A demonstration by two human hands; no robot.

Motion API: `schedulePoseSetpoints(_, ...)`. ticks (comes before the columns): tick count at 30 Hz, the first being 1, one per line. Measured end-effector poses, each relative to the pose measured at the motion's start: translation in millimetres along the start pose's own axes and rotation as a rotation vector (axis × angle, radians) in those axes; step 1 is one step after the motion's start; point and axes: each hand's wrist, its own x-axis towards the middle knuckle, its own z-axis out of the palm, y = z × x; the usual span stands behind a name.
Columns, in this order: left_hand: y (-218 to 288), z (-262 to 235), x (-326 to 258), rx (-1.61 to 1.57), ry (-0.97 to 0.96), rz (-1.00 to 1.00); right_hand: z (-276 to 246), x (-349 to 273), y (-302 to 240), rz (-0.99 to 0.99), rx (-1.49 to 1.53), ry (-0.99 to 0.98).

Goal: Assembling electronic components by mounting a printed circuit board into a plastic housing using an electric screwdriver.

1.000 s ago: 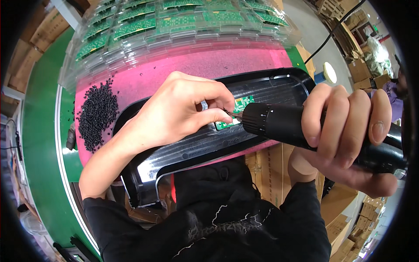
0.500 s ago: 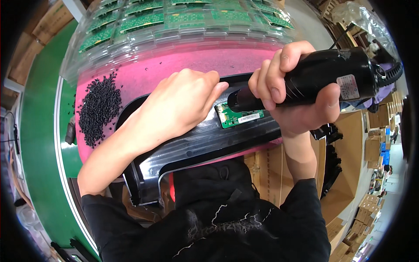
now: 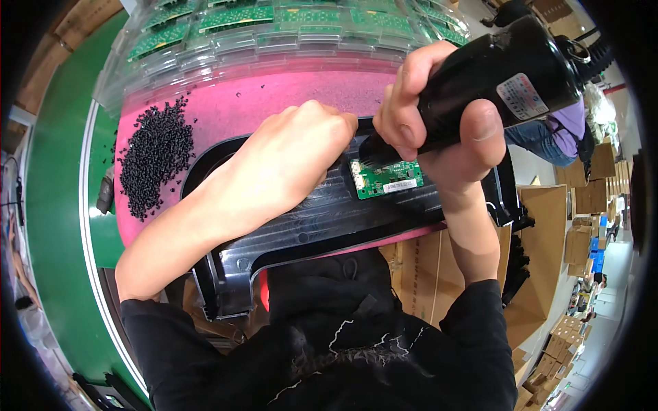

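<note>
Black ribbed plastic housing (image 3: 322,226) steadied under your left hand (image 3: 288,164), your right hand (image 3: 439,116) clenches the black electric screwdriver (image 3: 507,75) onto the small green circuit board (image 3: 387,179); fastening seems underway, so keep the tool upright.

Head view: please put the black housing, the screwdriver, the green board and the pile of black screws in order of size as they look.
1. black housing
2. screwdriver, though it is near the camera, so it looks bigger than it is
3. pile of black screws
4. green board
</note>
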Motion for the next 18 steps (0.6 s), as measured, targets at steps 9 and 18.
schedulePoseSetpoints(9,12,-4,3,0.047,-0.221,-0.139,-12,-20,1,-0.136,0.306,0.111)
schedulePoseSetpoints(18,16,1,9,0.009,-0.024,0.076,-29,-23,-44,-0.273,0.408,0.014)
